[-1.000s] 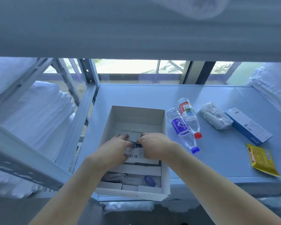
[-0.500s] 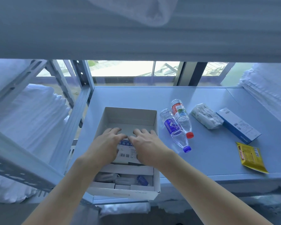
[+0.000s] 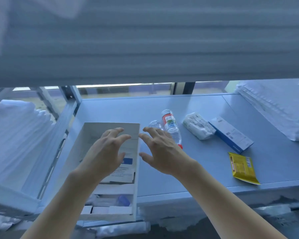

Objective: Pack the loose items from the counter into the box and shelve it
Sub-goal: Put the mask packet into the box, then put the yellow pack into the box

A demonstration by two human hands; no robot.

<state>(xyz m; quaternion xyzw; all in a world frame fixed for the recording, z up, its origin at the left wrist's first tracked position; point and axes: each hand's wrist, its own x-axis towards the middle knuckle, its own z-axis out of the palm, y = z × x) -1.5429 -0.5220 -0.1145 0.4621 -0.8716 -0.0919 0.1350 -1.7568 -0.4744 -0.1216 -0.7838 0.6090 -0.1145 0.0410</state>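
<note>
A white open box [image 3: 93, 133] sits at the counter's left front, holding several small cartons and a blue-capped item. My left hand [image 3: 105, 152] hovers over the box with spread fingers and holds nothing. My right hand [image 3: 160, 152] hangs just right of the box's right wall, fingers spread and empty, covering most of one clear bottle [image 3: 154, 124]. A red-capped bottle [image 3: 171, 126] lies beside it. Further right lie a white wrapped pack [image 3: 198, 125], a blue-and-white carton [image 3: 231, 134] and a yellow packet [image 3: 242, 168].
The pale blue counter [image 3: 205, 169] is a shelf board with a front edge near me. A shelf underside [image 3: 145, 40] hangs low overhead. Stacks of white linen [image 3: 16, 135] fill the left rack, and another white stack [image 3: 280, 107] sits at far right.
Both hands have let go of the carton in the box and lifted out, fingers spreading. The right hand has shifted right, past the box wall toward the bottles.
</note>
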